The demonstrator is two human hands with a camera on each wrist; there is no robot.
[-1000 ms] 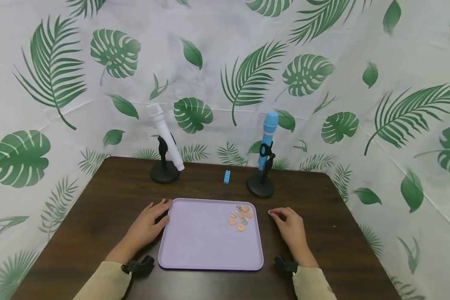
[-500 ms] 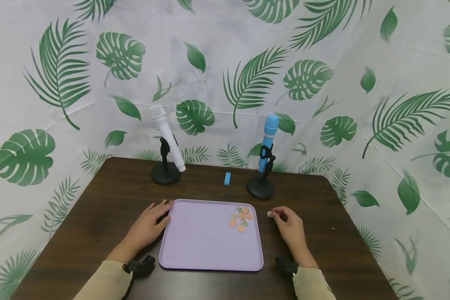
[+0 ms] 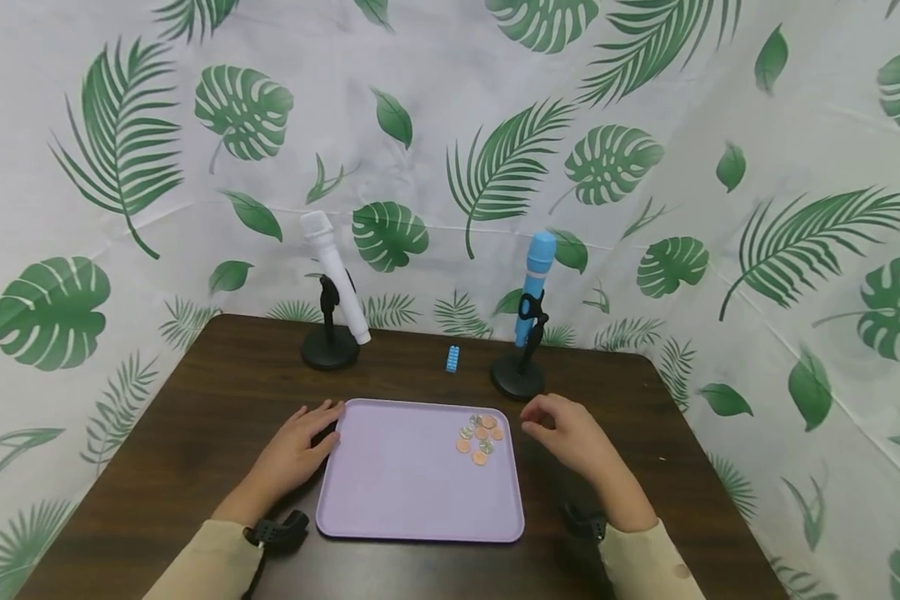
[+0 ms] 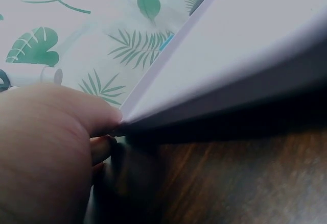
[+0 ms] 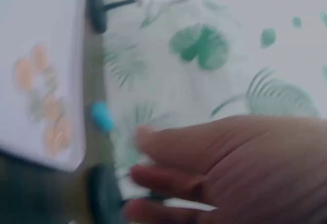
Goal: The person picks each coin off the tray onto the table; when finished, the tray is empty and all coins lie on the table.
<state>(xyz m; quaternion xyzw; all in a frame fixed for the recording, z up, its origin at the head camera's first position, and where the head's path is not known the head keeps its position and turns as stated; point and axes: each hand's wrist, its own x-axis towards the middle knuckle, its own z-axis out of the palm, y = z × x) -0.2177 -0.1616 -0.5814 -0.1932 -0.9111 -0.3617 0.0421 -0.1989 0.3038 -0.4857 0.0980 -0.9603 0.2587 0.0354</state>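
A lilac tray (image 3: 420, 517) lies on the dark wooden table, with several copper and silver coins (image 3: 482, 434) near its far right corner. My left hand (image 3: 300, 450) rests at the tray's left edge, its fingers extended. In the left wrist view the thumb (image 4: 104, 114) touches the rim. Beyond the tray's right edge hovers my right hand (image 3: 566, 429), fingers loosely bent. A gap shows between thumb and index finger in the blurred right wrist view, and nothing appears between them. A small pale spot (image 5: 72, 222) shows on the table below the hand there.
At the back left a white microphone (image 3: 337, 275) leans in a black stand (image 3: 330, 346). A blue microphone (image 3: 537, 258) stands in another black stand (image 3: 517, 377), just beyond my right hand. A small blue ridged block (image 3: 452, 359) lies between them. A leaf-patterned cloth (image 3: 435, 125) hangs behind.
My right hand has left the spot where its fingertips were at a silver coin, rising and shifting left toward the tray. That coin no longer shows in the head view. My left hand stays put.
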